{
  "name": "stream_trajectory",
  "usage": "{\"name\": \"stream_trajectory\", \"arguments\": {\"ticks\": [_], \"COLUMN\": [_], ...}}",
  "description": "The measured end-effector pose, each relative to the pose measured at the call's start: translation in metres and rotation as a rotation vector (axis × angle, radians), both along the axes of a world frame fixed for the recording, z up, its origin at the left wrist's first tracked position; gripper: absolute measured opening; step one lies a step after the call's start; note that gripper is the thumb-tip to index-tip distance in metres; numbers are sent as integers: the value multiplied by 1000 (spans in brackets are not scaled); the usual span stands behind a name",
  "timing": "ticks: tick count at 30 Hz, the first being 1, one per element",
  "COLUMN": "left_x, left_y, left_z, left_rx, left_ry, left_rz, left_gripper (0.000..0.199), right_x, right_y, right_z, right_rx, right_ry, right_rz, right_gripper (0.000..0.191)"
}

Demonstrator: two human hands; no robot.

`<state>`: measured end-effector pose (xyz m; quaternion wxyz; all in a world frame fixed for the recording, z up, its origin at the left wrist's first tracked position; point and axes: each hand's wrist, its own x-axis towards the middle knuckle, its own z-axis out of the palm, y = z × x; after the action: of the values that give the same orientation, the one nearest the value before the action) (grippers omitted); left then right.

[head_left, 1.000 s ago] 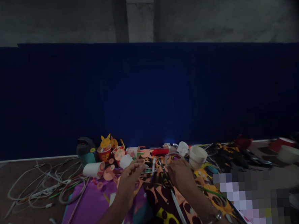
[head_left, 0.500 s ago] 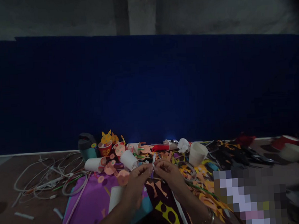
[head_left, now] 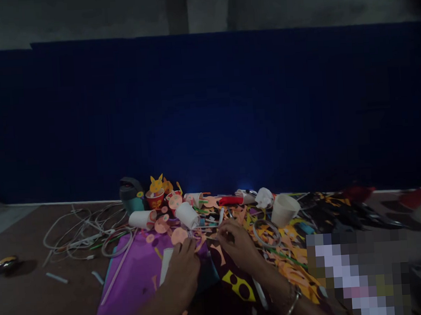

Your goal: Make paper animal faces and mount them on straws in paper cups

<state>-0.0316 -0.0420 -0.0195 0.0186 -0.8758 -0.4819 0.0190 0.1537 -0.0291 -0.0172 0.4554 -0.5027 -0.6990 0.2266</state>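
Observation:
My left hand (head_left: 184, 266) has come down over the purple sheet (head_left: 130, 271), palm downward, fingers apart and slightly bent, beside a white paper piece (head_left: 167, 263). Anything under its fingertips is hidden. My right hand (head_left: 239, 245) is closed in a pinch above scraps of coloured paper; what is between its fingertips is too small to make out. A white stick (head_left: 221, 216) stands out just beyond those fingers. Past my left hand lie round peach paper cutouts (head_left: 179, 235) and a tipped white paper cup (head_left: 187, 215).
Tangled white cables (head_left: 83, 232) spread on the left. A dark-lidded teal bottle (head_left: 132, 200) and a red cup (head_left: 155, 199) with a yellow paper animal stand at the back. To the right are a roll of tape (head_left: 267, 233), a white cup (head_left: 285, 210) and orange scraps (head_left: 296, 276).
My hands were together, pinching a small white thing; now they are apart. The left hand has moved back down toward the purple sheet. The view has shifted slightly left.

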Motion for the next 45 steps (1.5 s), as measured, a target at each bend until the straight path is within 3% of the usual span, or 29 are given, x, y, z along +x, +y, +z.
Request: {"name": "stream_trajectory", "arguments": {"ticks": [7, 15, 25, 31, 45], "left_x": [5, 16, 3, -4, -6], "left_y": [-2, -3, 1, 4, 10], "left_z": [-19, -8, -20, -18, -18], "left_rx": [-21, -143, -233, -354, -298], "left_ry": [56, -1, -23, -99, -80], "left_rz": [1, 111, 66, 99, 74], "left_gripper": [24, 35, 66, 61, 65], "right_x": [-11, -16, -15, -18, -20], "right_y": [-8, -6, -5, -6, -8], "right_z": [-11, -34, -40, -41, -43], "right_rx": [-119, -132, -143, -143, -137], "right_ry": [-107, -195, -182, -207, -240], "right_rz": [80, 135, 149, 170, 170], "right_gripper": [12, 20, 19, 20, 20]}}
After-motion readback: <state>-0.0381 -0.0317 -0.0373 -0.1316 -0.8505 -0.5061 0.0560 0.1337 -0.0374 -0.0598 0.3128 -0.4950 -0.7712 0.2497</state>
